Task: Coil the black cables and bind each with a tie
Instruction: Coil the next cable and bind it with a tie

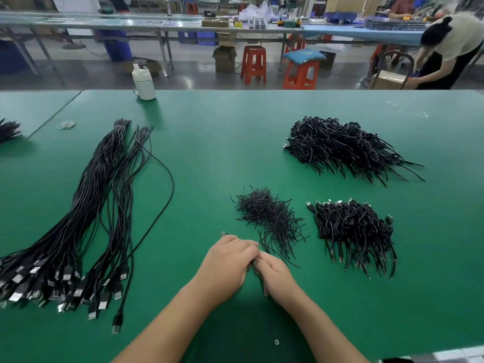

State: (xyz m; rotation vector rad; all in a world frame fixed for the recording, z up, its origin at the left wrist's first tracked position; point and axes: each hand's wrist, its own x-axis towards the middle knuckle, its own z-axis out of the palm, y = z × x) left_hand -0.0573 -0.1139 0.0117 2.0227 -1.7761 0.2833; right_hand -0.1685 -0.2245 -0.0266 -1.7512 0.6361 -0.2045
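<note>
Two hands meet low on the green surface, knuckles up and fingers curled in toward each other. The left hand and the right hand pinch something thin and dark between them, with a cable plug tip peeking out just beyond the left hand; whether it is a cable or a tie in the fingers cannot be told.

Just beyond the hands lies one loose heap of short black ties. To its right sits one pile of coiled cables, and farther back a second, larger pile of coiled cables. On the left lies one long bundle of uncoiled USB cables, plugs fanned toward the near edge, with a single cable looping out to its right.

One white bottle stands at the far edge, and one small clump of rubber bands lies near the bundle's far end
</note>
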